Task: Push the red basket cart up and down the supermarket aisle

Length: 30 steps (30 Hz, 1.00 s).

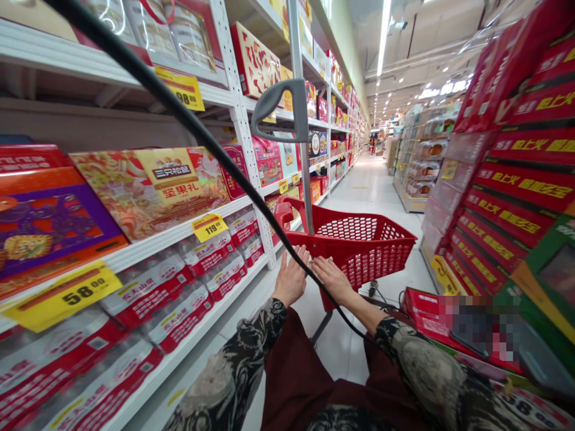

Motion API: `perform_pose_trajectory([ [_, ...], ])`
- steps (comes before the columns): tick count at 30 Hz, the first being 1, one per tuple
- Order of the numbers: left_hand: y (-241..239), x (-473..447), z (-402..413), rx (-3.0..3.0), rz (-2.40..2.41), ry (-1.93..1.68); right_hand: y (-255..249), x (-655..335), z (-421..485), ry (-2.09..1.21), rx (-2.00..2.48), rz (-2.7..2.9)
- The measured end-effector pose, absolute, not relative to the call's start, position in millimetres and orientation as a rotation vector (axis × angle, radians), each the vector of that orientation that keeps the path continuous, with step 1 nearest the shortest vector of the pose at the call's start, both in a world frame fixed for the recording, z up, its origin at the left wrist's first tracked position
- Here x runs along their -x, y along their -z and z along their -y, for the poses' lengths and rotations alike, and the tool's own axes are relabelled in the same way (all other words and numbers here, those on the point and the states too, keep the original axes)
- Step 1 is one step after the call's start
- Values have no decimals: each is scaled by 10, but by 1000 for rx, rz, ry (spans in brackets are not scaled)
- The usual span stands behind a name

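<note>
Red shopping basket (359, 260) with grey handle (300, 114), on the aisle floor (377, 179) between white shelving (239, 117) and stacked red cartons (512, 185); left hand (291, 278) and right hand (333, 279) side by side at its near end, fingers extended and unclenched, contact with basket not determinable

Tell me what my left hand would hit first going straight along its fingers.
Likely the red basket, at its near side just past the left hand; depth is unclear, so they may already touch. The black cable crosses there too, seemingly nearer the camera.
</note>
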<state>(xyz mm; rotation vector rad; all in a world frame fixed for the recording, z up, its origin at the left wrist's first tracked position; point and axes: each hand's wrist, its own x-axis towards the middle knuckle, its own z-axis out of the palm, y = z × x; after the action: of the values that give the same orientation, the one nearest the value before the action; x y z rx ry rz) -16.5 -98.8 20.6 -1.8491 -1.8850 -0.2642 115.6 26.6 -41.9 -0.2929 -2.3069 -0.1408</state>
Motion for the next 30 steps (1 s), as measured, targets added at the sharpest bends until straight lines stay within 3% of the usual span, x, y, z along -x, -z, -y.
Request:
perform_pose_trajectory([
  [8, -379, 209, 907, 1741, 1896, 298, -300, -1019, -438, 130, 326, 2022],
  [18, -206, 246, 939, 1779, 1844, 237, 450, -1172, -302, 166, 183, 2361],
  [26, -387, 247, 898, 1681, 1926, 316, -220, -1029, -380, 123, 272, 2081],
  [30, -364, 246, 880, 1717, 1908, 300, -87, -1018, -348, 107, 224, 2183],
])
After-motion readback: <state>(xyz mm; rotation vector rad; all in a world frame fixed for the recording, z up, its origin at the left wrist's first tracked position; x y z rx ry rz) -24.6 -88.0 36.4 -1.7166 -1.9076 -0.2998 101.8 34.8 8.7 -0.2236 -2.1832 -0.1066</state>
